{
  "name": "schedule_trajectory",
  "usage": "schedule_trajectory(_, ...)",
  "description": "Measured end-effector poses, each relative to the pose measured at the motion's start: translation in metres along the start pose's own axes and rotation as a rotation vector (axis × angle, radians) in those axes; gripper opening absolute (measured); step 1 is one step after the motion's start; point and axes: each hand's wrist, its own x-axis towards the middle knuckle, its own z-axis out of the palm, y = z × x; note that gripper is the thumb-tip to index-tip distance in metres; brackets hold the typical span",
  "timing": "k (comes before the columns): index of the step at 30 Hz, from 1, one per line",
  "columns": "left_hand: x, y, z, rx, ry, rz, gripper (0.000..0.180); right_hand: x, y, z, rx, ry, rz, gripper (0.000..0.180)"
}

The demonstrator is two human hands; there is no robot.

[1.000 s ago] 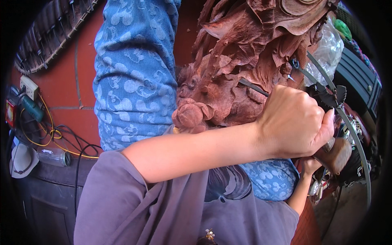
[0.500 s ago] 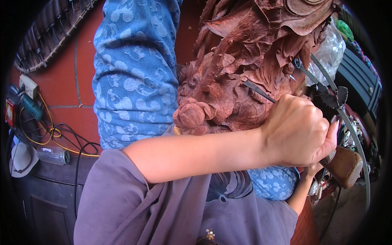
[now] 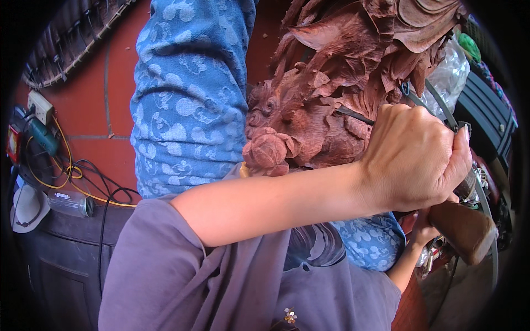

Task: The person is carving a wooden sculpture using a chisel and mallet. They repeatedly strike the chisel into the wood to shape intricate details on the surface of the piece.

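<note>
A reddish-brown wood carving (image 3: 342, 66) with leafy folds fills the upper middle, a carved flower (image 3: 269, 151) at its near left end. My left forearm crosses in front of it. My left hand (image 3: 414, 157) is closed in a fist around a chisel (image 3: 354, 115); the dark blade points left and its tip meets the carved surface. Lower right, partly hidden behind the left fist, my right hand (image 3: 424, 227) is closed on a wooden mallet (image 3: 465, 231). The mallet's head hangs just below the left fist, and most of its handle is hidden.
Grey curved metal strips (image 3: 441, 102) stand beside the carving, near a clear plastic bag (image 3: 450, 74). At left on the red tiled floor lie a green power tool (image 3: 44, 138), a power strip (image 3: 40, 106), cables, a jar (image 3: 72, 203) and a hat (image 3: 27, 208). A tool-filled basket (image 3: 72, 44) sits upper left.
My left fist has shifted right and slightly up with the chisel. The mallet has dropped a little and shows more of its side. The whole view has also shifted slightly.
</note>
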Motion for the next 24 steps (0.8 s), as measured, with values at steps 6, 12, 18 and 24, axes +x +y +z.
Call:
schedule_trajectory(6, -0.002, -0.003, -0.004, 0.008, -0.061, 0.041, 0.043, 0.009, -0.004, 0.001, -0.108, -0.029, -0.054, 0.043)
schedule_trajectory(12, -0.008, -0.005, -0.004, 0.035, -0.075, 0.066, 0.041, 0.003, 0.01, -0.002, -0.081, -0.095, -0.121, 0.047)
schedule_trajectory(18, -0.009, -0.008, -0.003, 0.067, -0.079, 0.079, 0.04, 0.003, 0.005, 0.008, -0.132, -0.039, -0.095, 0.039)
schedule_trajectory(24, -0.016, 0.005, 0.001, 0.127, -0.12, 0.101, 0.041, 0.021, -0.023, 0.003, 0.179, -0.284, 0.023, 0.047)
